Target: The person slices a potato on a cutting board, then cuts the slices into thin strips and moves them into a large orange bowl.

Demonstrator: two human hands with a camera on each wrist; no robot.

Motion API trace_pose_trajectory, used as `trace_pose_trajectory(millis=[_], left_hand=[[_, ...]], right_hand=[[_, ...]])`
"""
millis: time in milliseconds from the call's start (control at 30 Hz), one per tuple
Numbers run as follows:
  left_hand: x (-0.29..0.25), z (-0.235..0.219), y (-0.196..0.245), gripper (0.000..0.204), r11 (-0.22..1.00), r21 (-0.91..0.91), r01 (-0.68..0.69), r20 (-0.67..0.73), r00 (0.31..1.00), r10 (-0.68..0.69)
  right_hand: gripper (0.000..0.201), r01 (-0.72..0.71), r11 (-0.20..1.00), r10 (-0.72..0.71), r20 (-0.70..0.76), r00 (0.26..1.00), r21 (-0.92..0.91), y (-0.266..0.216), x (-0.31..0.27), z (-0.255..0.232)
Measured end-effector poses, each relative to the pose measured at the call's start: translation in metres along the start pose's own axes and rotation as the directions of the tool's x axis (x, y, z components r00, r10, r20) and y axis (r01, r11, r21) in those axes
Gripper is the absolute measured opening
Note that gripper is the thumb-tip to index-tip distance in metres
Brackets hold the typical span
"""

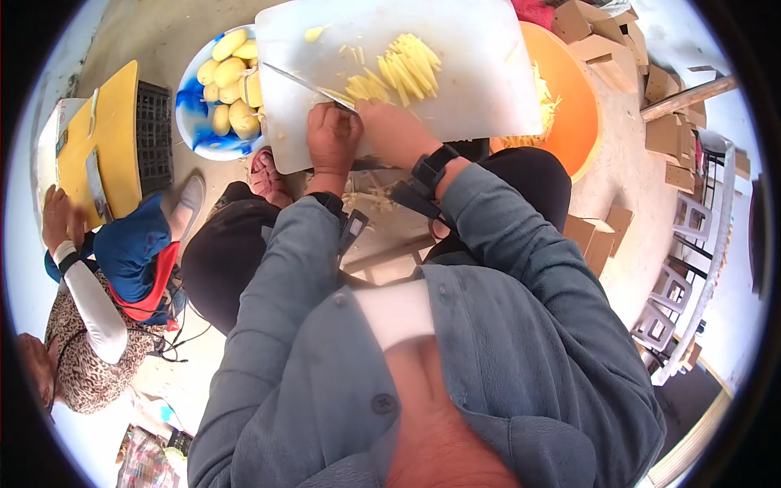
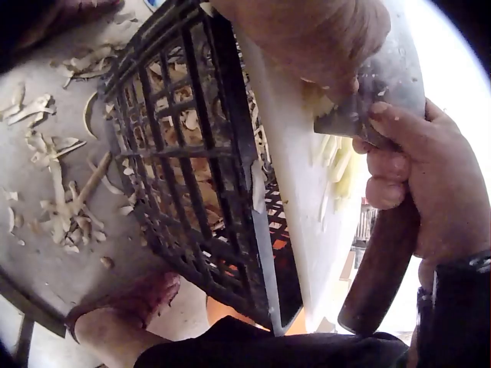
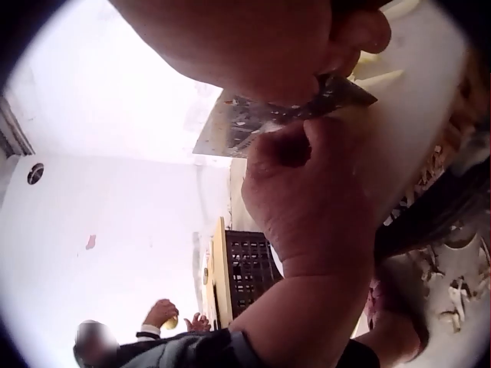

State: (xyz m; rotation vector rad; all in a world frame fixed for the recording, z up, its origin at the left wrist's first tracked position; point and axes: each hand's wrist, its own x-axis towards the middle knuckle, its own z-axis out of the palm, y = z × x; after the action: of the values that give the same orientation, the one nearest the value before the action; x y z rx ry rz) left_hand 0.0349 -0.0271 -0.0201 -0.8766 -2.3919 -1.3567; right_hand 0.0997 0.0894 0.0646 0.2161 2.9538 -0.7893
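My right hand [image 1: 394,130] grips a cleaver by its dark wooden handle [image 2: 383,261], with thumb and forefinger against the broad blade [image 2: 395,77]. My left hand [image 1: 332,134] is right beside the blade, its fingers curled over a pale yellow piece of potato [image 2: 316,100], mostly hidden beneath them. Both hands are at the near edge of a white cutting board [image 1: 472,106]. A fanned pile of potato sticks [image 1: 411,67] lies just beyond the blade, and a small potato slice [image 1: 314,33] sits near the far left of the board.
Left of the board stands a blue-and-white basin [image 1: 189,114] of peeled potatoes; an orange basin [image 1: 582,106] with potato shreds is at the right. A black crate [image 2: 192,153] with peelings is under the board. Another person [image 1: 98,309] sits at far left beside a yellow board [image 1: 114,138].
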Motion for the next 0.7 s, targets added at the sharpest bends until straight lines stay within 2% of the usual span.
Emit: trace_pose_trajectory(millis=[133,200,333,400,633,700], left_hand=[[0.002,0.002,0.001,0.016,1.0,-0.001,-0.009,-0.006,1.0,0.009],[0.002,0.0,0.0,0.016,1.0,0.014,-0.011,-0.003,1.0,0.011],[0.001,0.002,0.001,0.016,1.0,0.005,0.001,-0.005,1.0,-0.001],[0.002,0.004,-0.002,0.016,1.0,0.019,0.005,-0.007,1.0,-0.005],[0.002,0.004,-0.004,0.017,1.0,0.003,-0.012,-0.014,1.0,0.012],[0.002,0.004,-0.005,0.017,1.0,0.009,-0.013,-0.006,1.0,0.013]], right_hand=[[0.013,-0.076,0.993,0.077,-0.012,0.997,0.093,0.015,0.001,0.002],[0.013,-0.086,0.991,0.096,-0.097,0.991,0.101,0.019,0.0,0.004],[0.013,-0.012,1.0,0.01,-0.091,0.996,-0.015,0.009,-0.012,-0.011],[0.014,-0.014,0.999,0.014,-0.001,1.0,-0.047,-0.005,-0.018,-0.024],[0.014,0.019,0.998,-0.018,0.023,1.0,-0.057,-0.008,-0.022,-0.028],[0.014,-0.013,0.998,0.015,0.038,0.999,-0.062,-0.013,-0.023,-0.034]])
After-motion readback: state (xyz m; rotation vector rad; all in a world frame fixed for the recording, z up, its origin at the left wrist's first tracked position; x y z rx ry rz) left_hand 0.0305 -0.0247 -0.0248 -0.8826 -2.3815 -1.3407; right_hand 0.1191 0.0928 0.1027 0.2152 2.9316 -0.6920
